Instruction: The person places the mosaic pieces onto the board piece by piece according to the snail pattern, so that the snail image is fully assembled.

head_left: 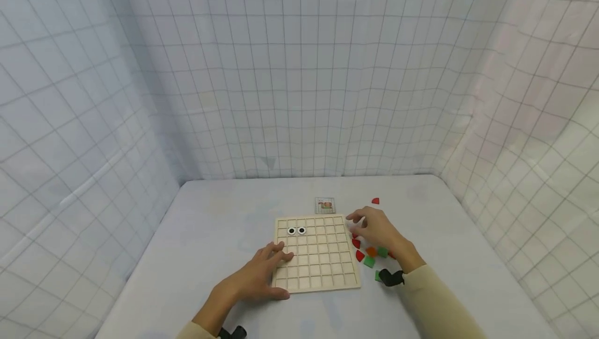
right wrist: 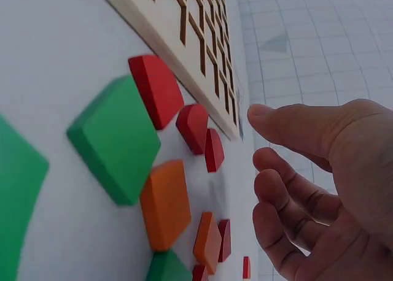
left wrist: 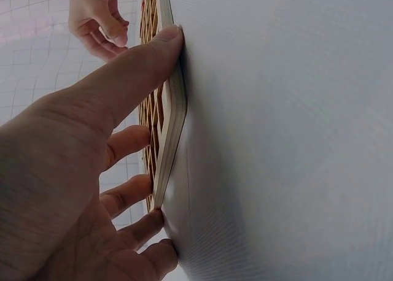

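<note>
A pale wooden grid board [head_left: 323, 259] lies flat on the white table. Two round white pieces with black eye dots [head_left: 297, 231] sit side by side in cells near its far left corner. My left hand [head_left: 256, 276] rests at the board's near left corner, thumb along the front edge and fingers spread over the left side. Off the board's far right corner hovers my right hand [head_left: 378, 231], fingers loosely bent, holding nothing. Below it lie red quarter-round pieces [right wrist: 157, 91], green squares [right wrist: 116, 140] and orange pieces [right wrist: 167, 204].
Behind the board lies a small picture card [head_left: 325, 205] with a colourful figure. One red piece [head_left: 376, 201] is apart from the others, farther back. Grid-patterned white curtains [head_left: 309, 94] surround the table at the back and sides.
</note>
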{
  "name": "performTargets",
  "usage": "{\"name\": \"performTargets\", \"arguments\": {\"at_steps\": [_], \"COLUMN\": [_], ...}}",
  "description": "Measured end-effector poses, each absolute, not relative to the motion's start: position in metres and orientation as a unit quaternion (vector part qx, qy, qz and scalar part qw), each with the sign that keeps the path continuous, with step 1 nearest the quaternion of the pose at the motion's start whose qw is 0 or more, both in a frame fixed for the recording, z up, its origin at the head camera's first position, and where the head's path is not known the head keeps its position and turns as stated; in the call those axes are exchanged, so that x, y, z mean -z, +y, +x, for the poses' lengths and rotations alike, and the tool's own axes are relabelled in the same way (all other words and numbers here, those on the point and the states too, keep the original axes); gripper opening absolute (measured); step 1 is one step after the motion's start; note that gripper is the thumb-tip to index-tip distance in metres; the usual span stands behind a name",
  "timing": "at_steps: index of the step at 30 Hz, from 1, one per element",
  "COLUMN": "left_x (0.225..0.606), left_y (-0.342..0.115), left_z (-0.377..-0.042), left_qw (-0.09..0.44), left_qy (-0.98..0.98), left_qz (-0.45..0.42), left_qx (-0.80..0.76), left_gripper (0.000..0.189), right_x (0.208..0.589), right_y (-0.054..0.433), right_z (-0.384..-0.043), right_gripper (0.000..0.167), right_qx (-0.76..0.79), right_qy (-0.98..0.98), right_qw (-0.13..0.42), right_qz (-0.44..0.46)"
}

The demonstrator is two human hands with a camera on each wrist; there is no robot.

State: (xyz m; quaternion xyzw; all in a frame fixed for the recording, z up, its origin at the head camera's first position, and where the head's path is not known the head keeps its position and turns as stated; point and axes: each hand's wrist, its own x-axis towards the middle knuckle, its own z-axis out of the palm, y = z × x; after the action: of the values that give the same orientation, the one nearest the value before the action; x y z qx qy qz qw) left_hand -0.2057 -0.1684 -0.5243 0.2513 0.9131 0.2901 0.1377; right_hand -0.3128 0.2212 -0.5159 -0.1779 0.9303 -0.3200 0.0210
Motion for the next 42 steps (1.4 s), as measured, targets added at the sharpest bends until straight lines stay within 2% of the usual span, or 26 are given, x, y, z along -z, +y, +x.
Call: {"name": "performTargets", "arguments": {"at_steps": [11,30,42], "left_x": [0.520,0.521,0.521], "left_y": [-0.169,-0.167,-0.167], "left_z": [-0.210,-0.208,-0.206], "left_qw": [0.133,0.137,0.135], "left_qy": [0.918,0.916,0.915], "left_qz": [0.246,0.252,0.257], "left_qx": [-0.281,-0.282,-0.279], "left_gripper": [0.098,0.098,0.096], "right_x": [0.520,0.526,0.526], "right_y": [0.242,0.243,0.245], "right_z": [-0.319,-0.320,-0.319], "right_gripper": [0.031,0.013,0.011], "right_qx": [0.288,0.286,0.316], "right_qy": [0.937,0.942,0.934], "right_qw": [0.058,0.046,0.046], "right_qz": [-0.189,-0.168,-0.159]}}
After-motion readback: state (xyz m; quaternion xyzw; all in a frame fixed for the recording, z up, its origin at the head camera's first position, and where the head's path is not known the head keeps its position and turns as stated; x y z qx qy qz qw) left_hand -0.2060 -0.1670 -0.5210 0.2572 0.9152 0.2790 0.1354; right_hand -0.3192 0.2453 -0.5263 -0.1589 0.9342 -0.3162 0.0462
